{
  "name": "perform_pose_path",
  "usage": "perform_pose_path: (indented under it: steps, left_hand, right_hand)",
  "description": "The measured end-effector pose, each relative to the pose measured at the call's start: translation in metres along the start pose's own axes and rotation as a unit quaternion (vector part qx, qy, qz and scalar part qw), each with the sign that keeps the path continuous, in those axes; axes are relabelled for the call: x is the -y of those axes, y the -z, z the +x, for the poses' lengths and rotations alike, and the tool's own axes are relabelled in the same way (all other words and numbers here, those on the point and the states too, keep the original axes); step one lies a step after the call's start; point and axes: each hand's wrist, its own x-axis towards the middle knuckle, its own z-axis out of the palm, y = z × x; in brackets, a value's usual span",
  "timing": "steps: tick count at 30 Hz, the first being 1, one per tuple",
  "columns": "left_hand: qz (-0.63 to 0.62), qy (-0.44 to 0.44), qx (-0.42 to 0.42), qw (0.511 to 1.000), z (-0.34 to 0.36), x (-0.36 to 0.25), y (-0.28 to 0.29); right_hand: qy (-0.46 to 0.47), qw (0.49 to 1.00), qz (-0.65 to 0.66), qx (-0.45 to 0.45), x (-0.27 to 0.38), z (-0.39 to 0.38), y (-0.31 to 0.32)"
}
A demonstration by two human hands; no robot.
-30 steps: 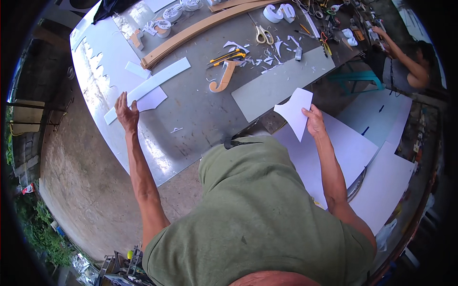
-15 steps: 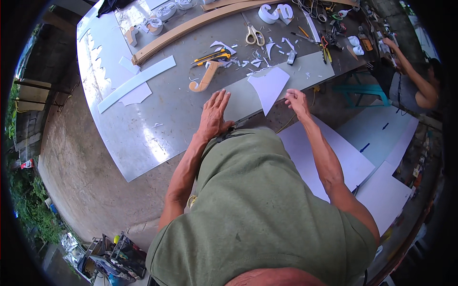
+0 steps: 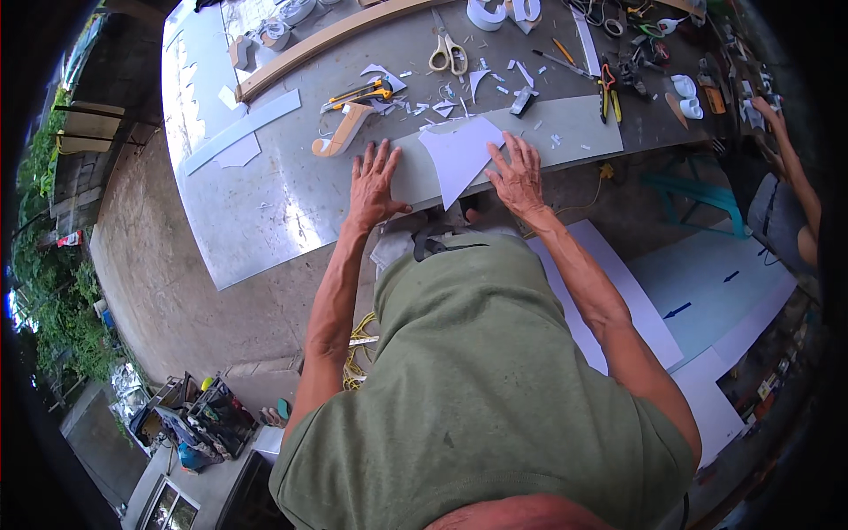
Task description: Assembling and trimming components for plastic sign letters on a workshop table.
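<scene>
A white cut piece (image 3: 452, 155) with curved sides lies on a narrow grey board (image 3: 574, 128) along the metal table's (image 3: 252, 190) near edge. To its left, my left hand (image 3: 374, 185) rests open on the surface, fingers spread and empty. Against the piece's right side is my right hand (image 3: 518, 172), open, its fingertips on or just beside it. Above my left hand are a tan hook-shaped cutout (image 3: 343, 131) and yellow utility knives (image 3: 360, 94). Small white scraps (image 3: 480, 81) are scattered beyond, below cream-handled scissors (image 3: 448, 55).
A long tan strip (image 3: 327, 40) crosses the far table. Tools (image 3: 606, 84) crowd the right, where another person (image 3: 784, 212) works beside a teal stool (image 3: 693, 185). Large sheets (image 3: 583, 274) lie lower right. A yellow cord (image 3: 358, 353) lies on the ground at my left.
My right hand has let go of the white piece, which now lies on the board. My left hand moved rightward from the pale strip to near the piece. The view has shifted slightly.
</scene>
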Motion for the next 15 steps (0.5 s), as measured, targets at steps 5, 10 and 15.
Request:
perform_pose_path:
  steps: [5, 10, 15]
  left_hand:
    - [-0.003, 0.011, -0.007, 1.000, 0.027, 0.008, 0.016]
    - [-0.031, 0.015, -0.028, 0.999, 0.030, 0.009, 0.024]
    - [-0.061, 0.124, -0.220, 0.966, 0.035, 0.032, 0.036]
  right_hand:
    - [0.016, 0.999, -0.034, -0.003, -0.007, 0.027, -0.012]
    - [0.027, 0.999, -0.024, 0.008, -0.011, 0.054, -0.015]
    - [0.031, 0.999, -0.021, 0.002, -0.009, 0.063, -0.010]
